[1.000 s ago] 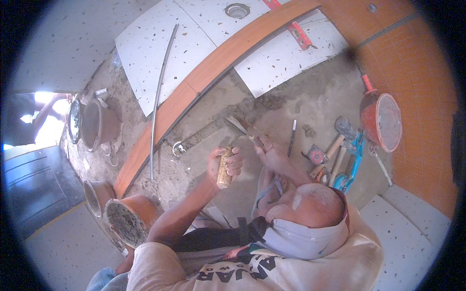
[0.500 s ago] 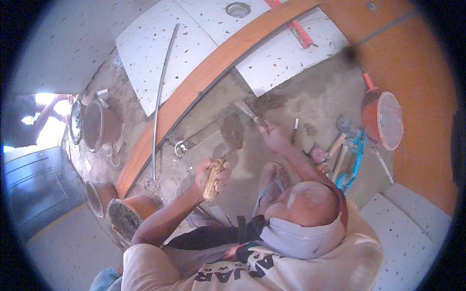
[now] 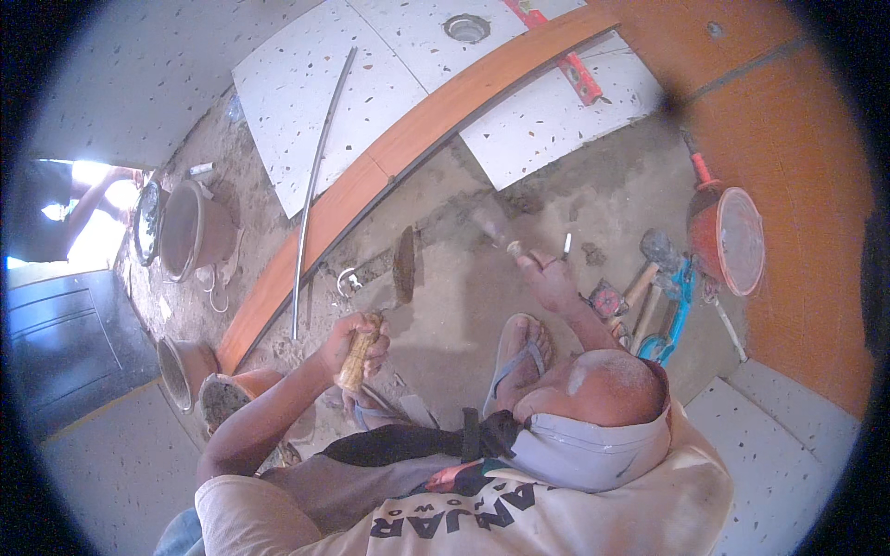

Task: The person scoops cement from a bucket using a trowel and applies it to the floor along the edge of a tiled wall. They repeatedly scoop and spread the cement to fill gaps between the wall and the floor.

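My left hand (image 3: 357, 345) is closed round the wooden handle of a trowel (image 3: 405, 264). Its mortar-coated blade is tilted nearly on edge above the grey floor (image 3: 445, 324). My right hand (image 3: 556, 283) grips a small flat-ended tool (image 3: 493, 224) by its short pale handle. Motion blurs the tool's end, so I cannot tell whether it is a brush or a scraper. That end is over the mortar-covered floor, close to the corner of a white speckled tile (image 3: 556, 120).
A brown plank (image 3: 371, 171) crosses the tiles, with a thin metal rod (image 3: 320, 167) and a red spirit level (image 3: 579, 79) beside it. Hammers (image 3: 656, 248) and a blue tool (image 3: 684, 287) lie right, near a red bucket (image 3: 706, 227). Another bucket (image 3: 185, 232) stands left.
My left hand has moved left and nearer with the trowel, whose blade has turned more edge-on. My right hand has drawn slightly right and nearer with its tool. The whole view has shifted a little.
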`<state>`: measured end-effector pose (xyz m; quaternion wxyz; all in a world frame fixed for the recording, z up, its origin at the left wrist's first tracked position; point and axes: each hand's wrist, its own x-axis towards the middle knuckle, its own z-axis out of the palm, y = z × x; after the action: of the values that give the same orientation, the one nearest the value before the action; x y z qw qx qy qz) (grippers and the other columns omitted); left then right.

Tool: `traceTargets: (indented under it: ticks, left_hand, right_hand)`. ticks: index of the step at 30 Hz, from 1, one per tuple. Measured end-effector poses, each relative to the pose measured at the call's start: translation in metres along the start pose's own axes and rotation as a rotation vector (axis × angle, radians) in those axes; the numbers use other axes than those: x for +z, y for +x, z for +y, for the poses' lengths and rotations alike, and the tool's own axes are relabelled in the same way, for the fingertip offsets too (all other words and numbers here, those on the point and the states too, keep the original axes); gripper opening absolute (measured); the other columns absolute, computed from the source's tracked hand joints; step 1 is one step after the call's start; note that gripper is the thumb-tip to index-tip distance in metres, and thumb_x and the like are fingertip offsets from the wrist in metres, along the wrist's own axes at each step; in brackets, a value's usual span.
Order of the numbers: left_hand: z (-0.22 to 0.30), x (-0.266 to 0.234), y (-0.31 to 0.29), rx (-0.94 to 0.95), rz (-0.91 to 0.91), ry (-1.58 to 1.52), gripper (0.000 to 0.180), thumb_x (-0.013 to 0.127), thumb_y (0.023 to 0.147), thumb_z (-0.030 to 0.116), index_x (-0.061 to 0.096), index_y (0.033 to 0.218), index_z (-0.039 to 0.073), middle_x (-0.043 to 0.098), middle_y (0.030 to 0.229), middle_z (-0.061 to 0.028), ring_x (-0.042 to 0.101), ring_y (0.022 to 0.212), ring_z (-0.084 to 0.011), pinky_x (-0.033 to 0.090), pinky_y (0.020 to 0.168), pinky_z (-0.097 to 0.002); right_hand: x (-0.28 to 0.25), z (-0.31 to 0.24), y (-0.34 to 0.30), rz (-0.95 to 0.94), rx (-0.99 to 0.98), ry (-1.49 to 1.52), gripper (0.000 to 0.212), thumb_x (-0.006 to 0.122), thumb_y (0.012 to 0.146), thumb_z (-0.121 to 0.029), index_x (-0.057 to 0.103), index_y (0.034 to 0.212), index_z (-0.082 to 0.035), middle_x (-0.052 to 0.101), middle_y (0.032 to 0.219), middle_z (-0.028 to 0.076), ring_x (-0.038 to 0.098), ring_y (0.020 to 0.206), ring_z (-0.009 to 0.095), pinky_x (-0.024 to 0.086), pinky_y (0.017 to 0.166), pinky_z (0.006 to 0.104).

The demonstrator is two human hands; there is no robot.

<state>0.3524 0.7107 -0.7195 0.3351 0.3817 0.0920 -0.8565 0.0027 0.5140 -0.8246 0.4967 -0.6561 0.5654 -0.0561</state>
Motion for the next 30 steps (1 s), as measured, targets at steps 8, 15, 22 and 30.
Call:
traceTargets:
  ticks: [8,15,22,30]
  left_hand:
    - [-0.004,-0.014,-0.009,-0.023,0.031,0.049,0.024,0.049,0.085,0.031,0.051,0.098,0.010,0.047,0.062,-0.0060,0.046,0.045,-0.0202,0.042,0.041,-0.0340]
    - [0.002,-0.018,0.008,-0.070,-0.020,0.022,0.022,0.050,0.085,0.029,0.051,0.097,0.011,0.051,0.065,-0.0062,0.049,0.047,-0.0210,0.044,0.043,-0.0350]
    - [0.001,-0.020,0.013,-0.062,-0.045,0.129,0.021,0.050,0.084,0.032,0.053,0.092,0.012,0.051,0.066,-0.0061,0.050,0.047,-0.0211,0.045,0.044,-0.0359]
    - [0.001,-0.018,0.011,-0.057,-0.047,0.107,0.022,0.049,0.085,0.032,0.053,0.092,0.011,0.050,0.065,-0.0059,0.050,0.047,-0.0209,0.044,0.044,-0.0352]
  right_hand:
    - [-0.004,-0.029,-0.002,0.053,-0.003,-0.219,0.049,0.057,0.095,-0.040,0.058,0.125,-0.002,0.064,0.112,0.029,0.061,0.109,0.043,0.048,0.090,0.0490]
    - [0.004,0.008,0.019,0.098,0.088,0.107,0.037,0.058,0.095,-0.038,0.066,0.109,-0.004,0.060,0.073,0.004,0.056,0.065,0.015,0.045,0.060,0.0340]
    - [-0.014,-0.016,-0.001,0.016,0.195,0.228,0.031,0.057,0.096,-0.038,0.066,0.098,-0.009,0.051,0.063,-0.003,0.046,0.050,0.007,0.037,0.046,0.0275]
    - [-0.010,-0.102,0.019,-0.143,0.259,0.394,0.036,0.057,0.096,-0.038,0.066,0.107,-0.006,0.053,0.063,-0.001,0.047,0.046,0.007,0.035,0.040,0.0252]
